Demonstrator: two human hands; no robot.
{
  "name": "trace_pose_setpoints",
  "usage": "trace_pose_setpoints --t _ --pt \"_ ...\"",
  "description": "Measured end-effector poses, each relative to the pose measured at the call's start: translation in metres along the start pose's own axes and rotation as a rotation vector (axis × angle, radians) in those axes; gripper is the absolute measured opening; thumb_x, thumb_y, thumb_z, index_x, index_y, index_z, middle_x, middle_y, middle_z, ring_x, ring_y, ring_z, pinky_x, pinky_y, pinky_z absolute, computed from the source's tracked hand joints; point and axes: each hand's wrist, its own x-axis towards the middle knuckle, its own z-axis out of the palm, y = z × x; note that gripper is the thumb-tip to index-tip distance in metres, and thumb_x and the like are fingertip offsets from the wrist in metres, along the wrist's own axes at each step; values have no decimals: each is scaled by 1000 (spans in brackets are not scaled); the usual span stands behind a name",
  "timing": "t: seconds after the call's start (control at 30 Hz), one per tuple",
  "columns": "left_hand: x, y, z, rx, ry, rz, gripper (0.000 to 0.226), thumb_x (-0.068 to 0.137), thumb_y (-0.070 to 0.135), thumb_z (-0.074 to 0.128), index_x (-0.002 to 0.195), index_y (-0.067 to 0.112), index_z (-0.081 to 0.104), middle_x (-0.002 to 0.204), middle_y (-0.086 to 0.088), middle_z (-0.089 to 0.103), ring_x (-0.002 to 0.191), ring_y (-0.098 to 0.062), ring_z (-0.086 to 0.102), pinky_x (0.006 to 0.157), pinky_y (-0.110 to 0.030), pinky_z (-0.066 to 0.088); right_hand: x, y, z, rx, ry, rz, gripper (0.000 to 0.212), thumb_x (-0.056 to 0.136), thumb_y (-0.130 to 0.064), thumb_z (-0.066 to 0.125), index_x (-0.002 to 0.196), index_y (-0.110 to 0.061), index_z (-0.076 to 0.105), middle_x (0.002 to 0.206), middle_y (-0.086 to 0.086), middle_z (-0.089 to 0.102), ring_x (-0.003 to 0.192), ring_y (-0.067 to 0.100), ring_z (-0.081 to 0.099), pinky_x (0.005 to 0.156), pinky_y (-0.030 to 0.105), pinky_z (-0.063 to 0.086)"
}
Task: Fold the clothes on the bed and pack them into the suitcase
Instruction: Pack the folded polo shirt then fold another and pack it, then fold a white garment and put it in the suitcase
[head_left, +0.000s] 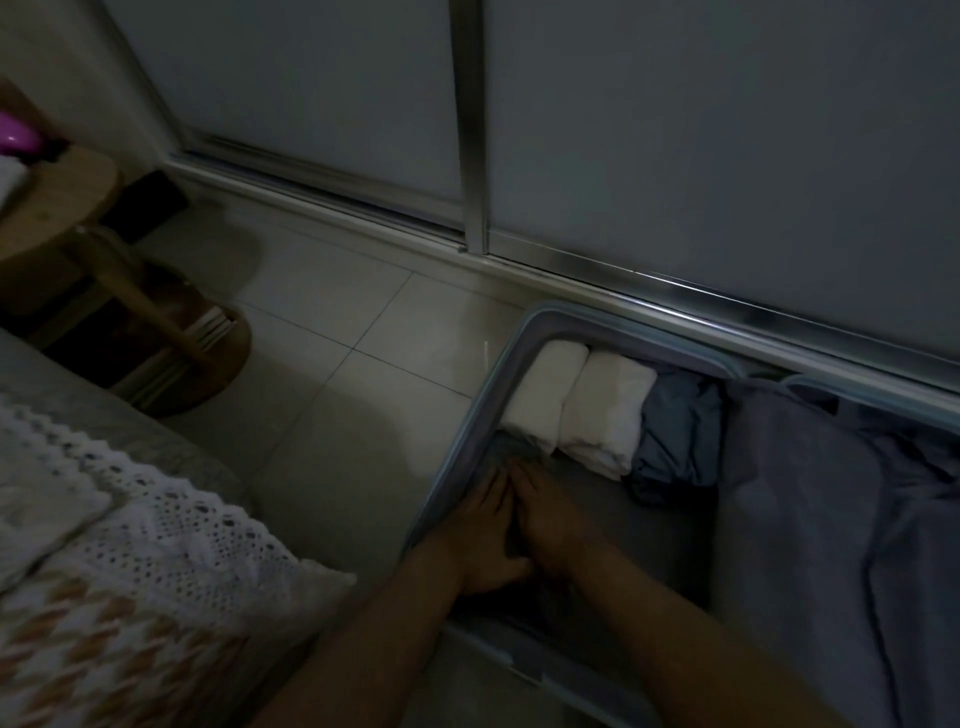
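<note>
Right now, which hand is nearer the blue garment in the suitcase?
Right. The right hand lies left of the blue garment, nearer the person; the left hand lies farther left, beside the suitcase rim.

Beyond the right hand (550, 519) lie soft matt white cloth rolls (571, 405) and crumpled blue cloth (680, 431), the suitcase rim (471, 418) beside the left hand (483, 535) looks smooth plastic, and further left the floor tiles (363, 332) shine faintly.

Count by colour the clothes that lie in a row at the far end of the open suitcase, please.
White: 2, the left roll and the right roll
Blue: 1, the crumpled garment
Total: 3
</note>
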Motion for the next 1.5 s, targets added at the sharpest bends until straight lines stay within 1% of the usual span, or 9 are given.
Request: trace_pose_setpoints --t 0.1,0.2,0.27,0.4,0.53,0.7,0.83,1.13,1.5 --pt "3 -18 18 161 6 -32 99 89 45 56 151 1 -7 158 -16 -19 145 -27 -21 116 -32 -16 12 8 3 30 -191 19 53 98 -28 33 126 11 54 130 29 55 115 42 59 100 52 34" --pt "13 -30 15 199 40 -54 92 94 37 54 151 1 -9 159 -15 -17 147 -28 -17 114 -31 -15 23 0 -9 14 -237 50 71 91 -37 25 148 5 21 156 24 16 146 34 20 116 29 -3" --pt "19 -38 10 183 15 -50 101 88 41 60 151 3 -9 159 -11 -18 147 -26 -16 116 -31 -13 32 1 -7 76 -223 77 75 89 -43 18 150 0 14 158 20 9 148 30 10 116 25 -8" --pt "20 -40 0 -3 -26 -62 105 73 61 49 155 11 5 162 -6 -2 149 -25 -3 120 -35 0 37 -1 -21 130 -240 95 77 82 -45 26 148 -4 34 154 18 31 142 30 28 119 34 18" --pt "8 -29 -21 -245 171 -162 67 78 47 37 132 11 53 132 -14 53 122 -33 47 101 -39 42 33 -9 -50 182 -219 158 61 85 -47 32 113 -3 63 119 20 62 108 31 58 98 40 45" --pt "-28 1 -85 -325 361 -300 47 92 44 45 131 19 51 128 -8 52 117 -24 50 94 -35 45 22 -50 -124 162 -190 153 37 99 -41 40 123 -22 61 119 10 60 100 25 60 85 31 48" --pt "-79 23 -155 -298 573 -303 31 93 41 50 114 20 59 107 -2 58 99 -18 55 83 -34 48 10 -118 -194 117 -85 64 37 100 -38 43 129 -22 59 126 5 60 110 21 57 87 28 43" --pt "-311 2 -265 -176 857 -538 25 90 44 51 108 29 61 100 9 61 91 -13 58 77 -32 49 -21 -343 -279 102 -2 -296 34 96 -41 48 122 -25 62 119 -4 64 101 11 59 88 31 49" --pt "-627 -95 -229 -211 975 -964 34 92 43 51 120 26 58 114 4 61 101 -16 58 88 -34 49 -62 -657 -186 -83 -238 -654 39 95 -40 50 129 -21 58 129 3 59 114 19 56 92 29 44"
